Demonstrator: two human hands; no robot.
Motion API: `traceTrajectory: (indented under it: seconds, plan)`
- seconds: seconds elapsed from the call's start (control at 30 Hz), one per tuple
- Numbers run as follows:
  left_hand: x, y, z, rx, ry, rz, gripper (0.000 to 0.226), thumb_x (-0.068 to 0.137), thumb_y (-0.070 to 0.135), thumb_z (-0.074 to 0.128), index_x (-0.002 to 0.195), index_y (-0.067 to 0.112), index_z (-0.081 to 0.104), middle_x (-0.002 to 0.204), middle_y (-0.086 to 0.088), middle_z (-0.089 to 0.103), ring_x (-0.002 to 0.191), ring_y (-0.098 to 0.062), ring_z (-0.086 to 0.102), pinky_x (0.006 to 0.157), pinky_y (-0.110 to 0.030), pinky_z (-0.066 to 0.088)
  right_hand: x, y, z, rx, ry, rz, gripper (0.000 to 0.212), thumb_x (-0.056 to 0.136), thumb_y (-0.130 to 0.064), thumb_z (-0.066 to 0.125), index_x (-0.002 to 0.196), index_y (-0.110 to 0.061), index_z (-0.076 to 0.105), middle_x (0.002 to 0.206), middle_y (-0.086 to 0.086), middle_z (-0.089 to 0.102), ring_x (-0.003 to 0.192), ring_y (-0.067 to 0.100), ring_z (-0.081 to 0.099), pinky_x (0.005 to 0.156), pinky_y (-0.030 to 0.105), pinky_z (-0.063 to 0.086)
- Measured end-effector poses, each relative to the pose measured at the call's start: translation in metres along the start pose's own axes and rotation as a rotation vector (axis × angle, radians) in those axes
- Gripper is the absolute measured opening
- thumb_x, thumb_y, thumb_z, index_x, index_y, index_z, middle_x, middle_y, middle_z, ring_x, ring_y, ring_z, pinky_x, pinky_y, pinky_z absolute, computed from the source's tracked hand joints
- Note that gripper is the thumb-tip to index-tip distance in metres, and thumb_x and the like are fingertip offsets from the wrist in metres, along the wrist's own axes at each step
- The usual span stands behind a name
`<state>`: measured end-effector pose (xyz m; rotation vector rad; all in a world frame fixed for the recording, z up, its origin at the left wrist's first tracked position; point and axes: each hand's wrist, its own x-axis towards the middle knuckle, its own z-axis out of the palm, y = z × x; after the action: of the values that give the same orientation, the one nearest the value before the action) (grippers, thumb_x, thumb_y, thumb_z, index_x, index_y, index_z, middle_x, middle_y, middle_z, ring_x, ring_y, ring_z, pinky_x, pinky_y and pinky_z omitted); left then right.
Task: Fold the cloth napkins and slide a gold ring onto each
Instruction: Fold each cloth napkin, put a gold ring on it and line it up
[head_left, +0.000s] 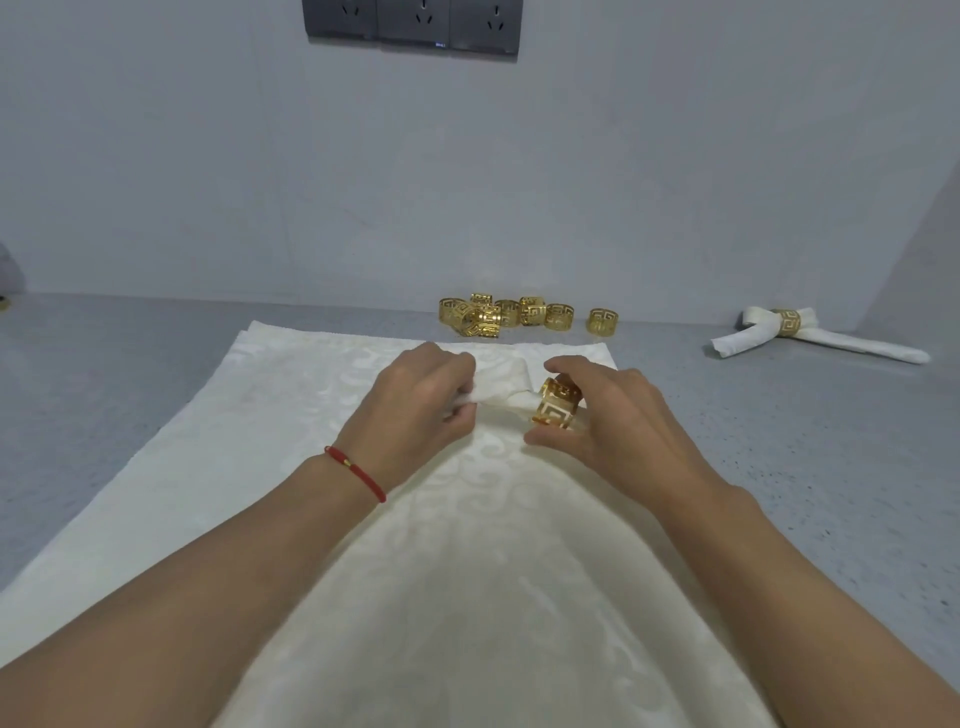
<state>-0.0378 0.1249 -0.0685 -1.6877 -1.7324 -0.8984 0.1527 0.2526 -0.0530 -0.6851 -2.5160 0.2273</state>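
- The left hand (421, 400) is pinching a rolled or bunched end of a white napkin (498, 387), fingers curled round the cloth just left of the table's middle.
- The right hand (613, 415) is gripping a gold ring (558, 410) between thumb and fingers, its opening facing the cloth end and touching it.
- How far the cloth tip is sitting inside the ring is hard to tell, since the fingers are covering that spot.
- Both hands are working above a larger white cloth (291, 395) that is lying spread over the grey table (779, 441).
- The napkin is looking soft and limp, so it is likely needing a tight pinch close to its tip to keep the end narrow.
- The ring is looking thin, stiff, light and probably slick, so holding it by the outer band is seeming wisest.
- Spare rings (519, 314) are sitting in a cluster near the wall.
- A finished napkin (810, 340) is lying far right, already wearing its ring.
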Motion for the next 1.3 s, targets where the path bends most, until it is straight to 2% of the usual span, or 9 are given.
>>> traceTrajectory:
  seconds: [0.13,0.3,0.47,0.67,0.77,0.9,1.07,1.17,1.3]
  plan:
    - [0.002,0.014,0.003,0.014,0.014,0.064,0.021,0.064,-0.007,0.071,0.072,0.003,0.055,0.067,-0.005,0.053,0.063,-0.027,0.050,0.059,-0.030,0.036,-0.002,-0.010,0.006,0.132,0.080,0.006,0.070,0.082,-0.053,0.079,0.141,-0.029,0.050,0.118,-0.010,0.065,0.102,0.011,0.057,0.081,0.019,0.035]
    - [0.002,0.016,0.003,0.009,0.080,0.045,0.016,0.067,-0.008,0.068,0.071,0.002,0.056,0.068,-0.004,0.053,0.066,-0.026,0.050,0.060,-0.030,0.038,0.000,-0.014,0.007,0.256,0.130,0.067,0.070,0.081,-0.061,0.074,0.139,-0.040,0.040,0.113,-0.015,0.065,0.089,0.011,0.062,0.079,0.032,0.045]
    - [0.000,0.012,0.005,-0.001,0.082,-0.003,0.016,0.067,-0.007,0.072,0.074,0.001,0.061,0.068,-0.004,0.055,0.067,-0.026,0.053,0.059,-0.037,0.043,-0.001,-0.016,0.004,0.657,0.128,0.169,0.059,0.075,-0.038,0.090,0.120,-0.034,0.052,0.110,-0.015,0.065,0.088,0.008,0.068,0.080,0.024,0.051]
    - [0.000,0.008,0.002,-0.045,0.144,-0.030,0.012,0.069,-0.005,0.072,0.076,0.000,0.064,0.070,-0.004,0.058,0.068,-0.025,0.054,0.059,-0.038,0.044,0.000,-0.014,0.001,1.098,0.111,0.189,0.035,0.090,0.008,0.063,0.118,-0.013,0.060,0.118,0.006,0.072,0.105,0.016,0.071,0.088,0.028,0.054]
    - [0.000,0.007,0.001,-0.062,0.173,-0.042,0.011,0.069,-0.005,0.071,0.077,-0.001,0.064,0.071,-0.004,0.057,0.069,-0.023,0.052,0.061,-0.036,0.044,-0.001,-0.018,0.001,1.049,0.116,0.247,0.028,0.091,-0.009,0.075,0.113,-0.017,0.059,0.106,0.001,0.073,0.084,0.015,0.069,0.077,0.031,0.052]
    - [0.000,0.008,0.000,-0.026,0.184,0.001,0.009,0.070,-0.006,0.067,0.077,-0.001,0.065,0.070,-0.004,0.057,0.069,-0.024,0.052,0.062,-0.034,0.044,0.000,-0.018,0.002,0.924,0.153,0.350,0.022,0.087,-0.024,0.079,0.091,-0.016,0.059,0.062,-0.011,0.056,0.053,0.008,0.041,0.051,0.025,0.033]
    - [0.003,0.013,-0.001,0.004,0.186,0.032,0.006,0.073,-0.007,0.065,0.075,-0.001,0.063,0.069,-0.005,0.055,0.068,-0.026,0.053,0.062,-0.035,0.044,0.001,-0.023,0.006,0.903,0.313,0.450,0.016,0.075,-0.031,0.081,0.074,-0.019,0.071,0.060,-0.011,0.057,0.055,0.009,0.047,0.059,0.031,0.039]
    - [0.004,0.016,-0.001,0.022,0.167,0.073,0.010,0.074,-0.009,0.063,0.071,-0.001,0.059,0.070,-0.008,0.056,0.068,-0.029,0.053,0.062,-0.037,0.045,-0.003,-0.025,0.003,0.927,0.329,0.430,0.003,0.083,-0.026,0.082,0.082,-0.022,0.082,0.060,-0.016,0.064,0.051,0.003,0.046,0.057,0.018,0.038]
    - [0.004,0.016,-0.002,0.019,0.137,0.113,0.011,0.076,-0.011,0.062,0.071,-0.002,0.059,0.074,-0.010,0.059,0.070,-0.031,0.055,0.063,-0.038,0.046,-0.006,-0.030,-0.006,1.006,0.203,0.440,0.011,0.083,-0.031,0.083,0.083,-0.021,0.084,0.065,0.001,0.042,0.057,0.015,0.026,0.053,0.025,0.024]
